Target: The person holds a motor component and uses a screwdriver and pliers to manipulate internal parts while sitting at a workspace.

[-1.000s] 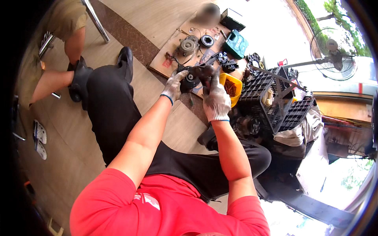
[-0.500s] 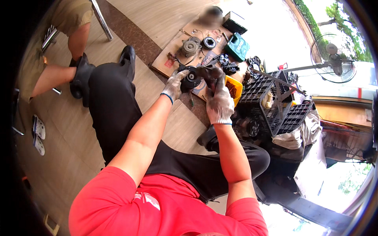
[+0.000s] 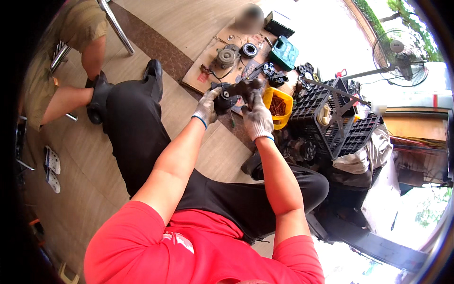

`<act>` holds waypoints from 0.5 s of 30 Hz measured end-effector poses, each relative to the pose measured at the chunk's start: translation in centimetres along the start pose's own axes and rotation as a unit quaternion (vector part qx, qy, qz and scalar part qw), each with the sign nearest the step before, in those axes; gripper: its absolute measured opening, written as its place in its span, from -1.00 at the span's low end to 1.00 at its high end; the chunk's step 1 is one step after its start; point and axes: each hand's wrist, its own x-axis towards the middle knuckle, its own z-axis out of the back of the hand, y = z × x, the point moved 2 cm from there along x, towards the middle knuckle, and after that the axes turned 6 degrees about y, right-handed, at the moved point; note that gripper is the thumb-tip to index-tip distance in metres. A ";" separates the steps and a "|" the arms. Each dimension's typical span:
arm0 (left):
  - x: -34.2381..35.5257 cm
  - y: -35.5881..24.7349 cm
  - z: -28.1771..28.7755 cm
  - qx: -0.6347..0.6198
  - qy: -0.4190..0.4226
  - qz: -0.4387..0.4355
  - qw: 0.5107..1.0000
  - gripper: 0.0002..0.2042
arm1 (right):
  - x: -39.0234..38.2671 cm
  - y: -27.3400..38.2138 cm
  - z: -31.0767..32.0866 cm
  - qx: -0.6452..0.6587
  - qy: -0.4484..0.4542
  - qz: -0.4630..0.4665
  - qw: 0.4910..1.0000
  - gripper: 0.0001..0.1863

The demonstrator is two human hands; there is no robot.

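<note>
My left hand (image 3: pixel 206 107), in a pale work glove, is closed on the edge of a dark round motor part (image 3: pixel 221 103). A dark power drill (image 3: pixel 248 89) is in my gloved right hand (image 3: pixel 258 119), its fingers wrapped around the grip. The drill lies level, nose pointing left over the face of the round part. Whether its tip touches a screw is too small to make out. Beyond my hands, a cardboard sheet (image 3: pixel 193 77) bears a round metal motor (image 3: pixel 227 56) with wires and a black-rimmed ring part (image 3: pixel 249 50).
Right of the drill stands a yellow bin (image 3: pixel 283 125) of rust-brown screws. Black plastic crates (image 3: pixel 318 116) are stacked beyond it. A teal tool case (image 3: pixel 284 53) and black parts (image 3: pixel 276 75) lie farther back. Another person's legs (image 3: pixel 71 98) are at the left; a fan (image 3: pixel 403 59) stands far right.
My right hand has moved left with the drill, bringing its nose over the round part and uncovering more of the yellow bin. My left hand still holds the part, shifted slightly.
</note>
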 end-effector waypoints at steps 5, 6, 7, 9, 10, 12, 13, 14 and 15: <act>1.2 -0.5 3.8 -0.048 -0.024 -0.036 0.998 -0.75 | 1.9 -2.5 -0.7 0.114 -0.018 -0.057 0.992 -0.40; 1.6 -0.5 4.2 -0.055 -0.025 -0.035 0.998 -0.73 | 2.6 -3.6 -1.5 0.101 0.001 -0.083 0.991 -0.52; 1.6 -0.5 4.1 -0.054 -0.024 -0.038 0.998 -0.72 | 3.5 -5.5 -3.1 0.069 0.012 -0.101 0.992 -0.55; 1.3 -0.7 3.9 -0.053 -0.024 -0.046 0.997 -0.69 | 5.0 -10.3 -7.3 0.005 0.039 -0.138 0.990 -0.63; 0.6 -1.4 4.3 -0.047 -0.020 -0.053 0.997 -0.65 | 4.8 -11.6 -9.3 0.019 0.101 -0.165 0.981 -0.68; 1.1 -1.4 2.3 -0.079 -0.003 -0.043 0.996 -0.60 | 4.7 -18.9 -14.0 0.060 0.155 -0.238 0.957 -0.72; 1.0 -1.6 2.3 -0.093 -0.005 -0.044 0.995 -0.57 | 4.7 -21.0 -15.5 0.031 0.169 -0.248 0.953 -0.73; 1.0 -2.1 3.2 -0.094 -0.003 -0.054 0.994 -0.54 | 4.5 -21.3 -16.6 0.026 0.200 -0.255 0.946 -0.73; 0.3 -3.1 4.4 -0.096 -0.015 -0.067 0.993 -0.54 | 4.5 -19.5 -17.0 0.039 0.237 -0.249 0.938 -0.72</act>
